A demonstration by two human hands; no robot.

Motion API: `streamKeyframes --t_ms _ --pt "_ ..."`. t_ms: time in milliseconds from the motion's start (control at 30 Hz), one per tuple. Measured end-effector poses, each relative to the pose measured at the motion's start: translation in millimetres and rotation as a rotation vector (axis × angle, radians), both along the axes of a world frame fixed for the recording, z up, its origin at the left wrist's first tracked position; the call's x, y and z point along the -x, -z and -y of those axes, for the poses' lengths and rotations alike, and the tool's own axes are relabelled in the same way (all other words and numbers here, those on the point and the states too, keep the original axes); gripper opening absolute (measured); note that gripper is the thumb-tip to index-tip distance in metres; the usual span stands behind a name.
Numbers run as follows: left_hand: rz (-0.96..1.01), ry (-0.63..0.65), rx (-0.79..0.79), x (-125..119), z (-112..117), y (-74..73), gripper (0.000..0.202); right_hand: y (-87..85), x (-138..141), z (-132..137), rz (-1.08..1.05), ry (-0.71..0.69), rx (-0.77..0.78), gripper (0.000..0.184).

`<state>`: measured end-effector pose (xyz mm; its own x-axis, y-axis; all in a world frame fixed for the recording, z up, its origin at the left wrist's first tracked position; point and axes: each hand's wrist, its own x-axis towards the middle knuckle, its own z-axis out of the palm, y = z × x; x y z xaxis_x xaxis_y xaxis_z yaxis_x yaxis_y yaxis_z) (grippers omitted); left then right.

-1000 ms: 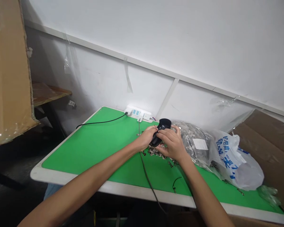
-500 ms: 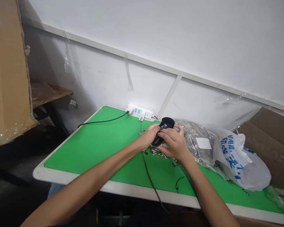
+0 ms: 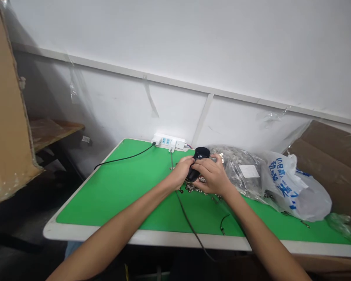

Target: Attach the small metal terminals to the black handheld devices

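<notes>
While the left hand point(image 3: 179, 171) and right hand point(image 3: 213, 175) close together on a single black plastic piece point(image 3: 199, 153), its rounded top shows above the fingers, and it is held just over a heap of small metal parts point(image 3: 193, 188) on the green mat point(image 3: 114, 183) of the white counter point(image 3: 152, 239). The left hand seems to pinch it between thumb and fingers, while the right hand's fingers curl over it from the other side; exactly how the fingertips sit is hidden. As far as can be judged, little looks used up: the loose parts, too many to count, lie in one scattered heap, and one clear plastic bag point(image 3: 234, 168) beside them looks well filled with similar parts. Next to it is one white carrier bag point(image 3: 298, 191) printed in blue. One white power strip point(image 3: 168, 141) stands at the back, with two cables: one black cable point(image 3: 125, 156) and one dark cable point(image 3: 187, 218) running over the front edge. One short bent wire point(image 3: 222, 224) lies near that edge
</notes>
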<state>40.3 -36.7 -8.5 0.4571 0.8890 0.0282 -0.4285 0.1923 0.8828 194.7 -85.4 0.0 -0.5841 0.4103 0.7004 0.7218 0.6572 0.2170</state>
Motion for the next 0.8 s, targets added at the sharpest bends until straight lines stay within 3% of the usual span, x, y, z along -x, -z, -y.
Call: streamKeyframes --t_ms 100,167,267,433,500,667,800 --pt "-0.015 -0.051 0.046 1 2 -5.6 0.011 0.3 -2 -2 0.0 -0.003 -0.034 0.03" --pt "-0.005 -0.017 0.093 3 1 -9.7 0.014 -0.5 -3 -4 0.004 0.002 -0.068 0.03" --pt "0.079 0.137 0.121 9 -5 -13.6 0.023 -1.6 -7 -7 0.007 0.001 -0.085 0.033" --pt "0.141 0.35 0.019 18 -13 -13.1 0.041 2.0 -15 -11 -0.031 -0.005 -0.077 0.044" --pt "0.129 0.353 -0.012 18 -13 -11.7 0.047 3.8 -19 -11 -0.042 0.014 -0.045 0.059" --pt "0.03 0.272 -0.122 14 -17 -4.0 0.058 4.4 -32 -14 -0.137 0.045 0.1 0.12" --pt "-0.025 0.126 -0.381 9 -20 -0.4 0.065 3.3 -35 -20 -0.49 -0.044 0.342 0.134"
